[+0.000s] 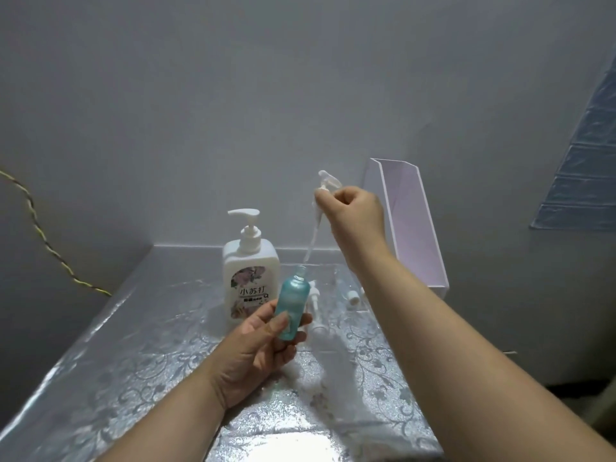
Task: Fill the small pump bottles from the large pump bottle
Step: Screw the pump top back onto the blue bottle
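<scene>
My left hand (pixel 266 341) grips a small teal bottle (pixel 293 306) tilted over the table, its neck open. My right hand (pixel 355 213) is raised above it and pinches a white pump head (pixel 328 181); the pump's long dip tube (pixel 313 238) hangs down, its tip just above the teal bottle's mouth. The large white pump bottle (pixel 250 273) with a flowered label stands upright behind my left hand, pump on. Another small clear bottle (pixel 315 306) and a small white cap (pixel 354 296) lie on the table behind the teal bottle, partly hidden.
The table (pixel 133 345) wears a shiny silver cloth with a floral pattern. A pale pink open box (pixel 416 235) stands at the back right against the wall. A twisted yellow cord (pixel 50 251) runs down the left wall.
</scene>
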The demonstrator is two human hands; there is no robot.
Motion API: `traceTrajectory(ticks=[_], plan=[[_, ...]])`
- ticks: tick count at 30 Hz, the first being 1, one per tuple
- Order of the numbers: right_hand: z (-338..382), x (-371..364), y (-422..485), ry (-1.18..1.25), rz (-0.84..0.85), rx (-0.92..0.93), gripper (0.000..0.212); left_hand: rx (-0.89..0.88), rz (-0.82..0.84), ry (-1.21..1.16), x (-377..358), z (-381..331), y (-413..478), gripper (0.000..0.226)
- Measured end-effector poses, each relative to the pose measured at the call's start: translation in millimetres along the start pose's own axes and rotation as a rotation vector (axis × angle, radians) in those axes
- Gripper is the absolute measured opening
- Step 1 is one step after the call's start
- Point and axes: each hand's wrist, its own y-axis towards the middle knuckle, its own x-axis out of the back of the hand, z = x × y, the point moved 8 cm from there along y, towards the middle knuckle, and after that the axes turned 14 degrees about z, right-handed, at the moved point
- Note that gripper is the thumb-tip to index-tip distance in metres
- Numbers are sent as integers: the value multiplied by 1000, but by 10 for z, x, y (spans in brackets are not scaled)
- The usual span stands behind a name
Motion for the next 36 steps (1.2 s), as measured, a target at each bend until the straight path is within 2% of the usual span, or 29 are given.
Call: traceTrajectory(ticks=[6, 9, 13, 17, 24, 29, 36], plan=[[33, -60, -161, -30, 28, 127, 31, -4, 6, 14, -5, 1, 7, 68], [-24, -165, -273, 58, 150, 135, 22, -18, 7, 3, -14, -15, 1, 67], [-214, -338, -422, 145, 336, 73, 14, -32, -3, -7, -13, -37, 4, 67], [-386, -416, -528, 302, 410, -16, 4, -49, 6, -8, -27, -62, 1, 66], [-498, -502, -547, 576, 464, -100, 19, -53, 11, -22, -11, -61, 3, 67], [-493, -519, -564, 705, 487, -36, 27, -63, 32, -33, -17, -61, 10, 65], [-449, -504, -585, 612, 458, -15, 26, -86, 11, -24, 11, -68, 14, 64]])
